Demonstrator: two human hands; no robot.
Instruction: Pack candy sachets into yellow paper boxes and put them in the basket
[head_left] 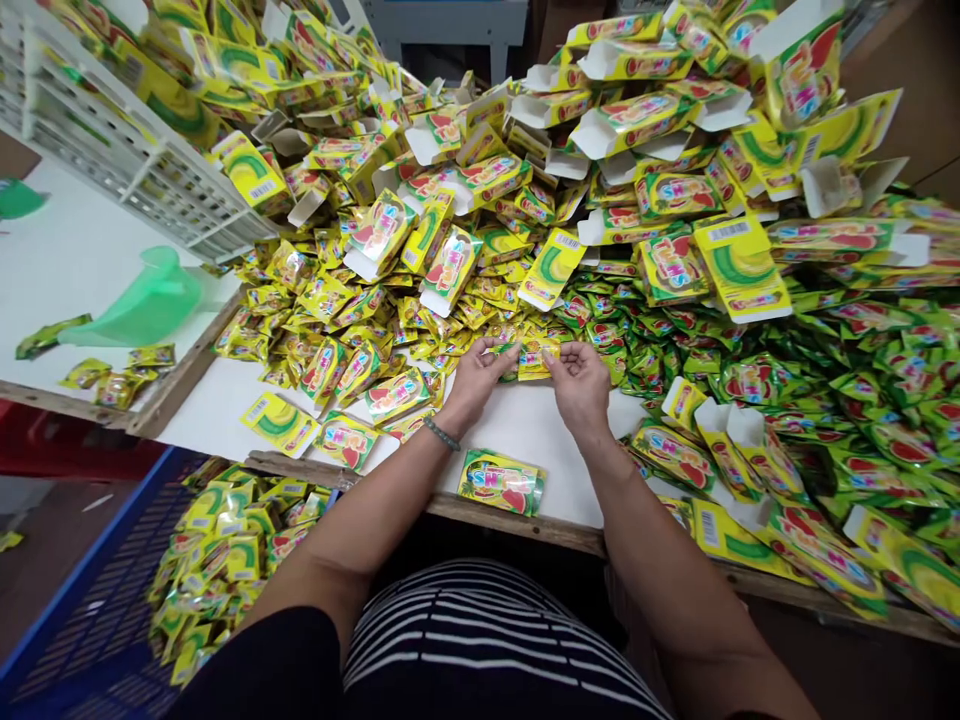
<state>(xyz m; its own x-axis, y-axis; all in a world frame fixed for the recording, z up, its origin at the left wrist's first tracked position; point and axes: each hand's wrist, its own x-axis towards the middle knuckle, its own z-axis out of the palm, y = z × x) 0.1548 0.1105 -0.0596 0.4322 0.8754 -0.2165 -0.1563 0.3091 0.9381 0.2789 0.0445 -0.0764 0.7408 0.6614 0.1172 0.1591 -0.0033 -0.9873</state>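
Note:
Both hands meet at the middle of the white table, at the near edge of the candy pile. My left hand pinches the left end of small packets, one green and one yellow. The yellow packet has its right end between the thumb and fingers of my right hand. Below the hands, near the table's wooden edge, a yellow and green printed box lies flat. Yellow packets are heaped to the left and green packets to the right. Open-ended boxes are piled behind.
A white plastic crate leans at the upper left, spilling boxes. Beside it lies a green scoop. A blue basket below the table's left side holds many filled boxes. More boxes lie along the right front edge.

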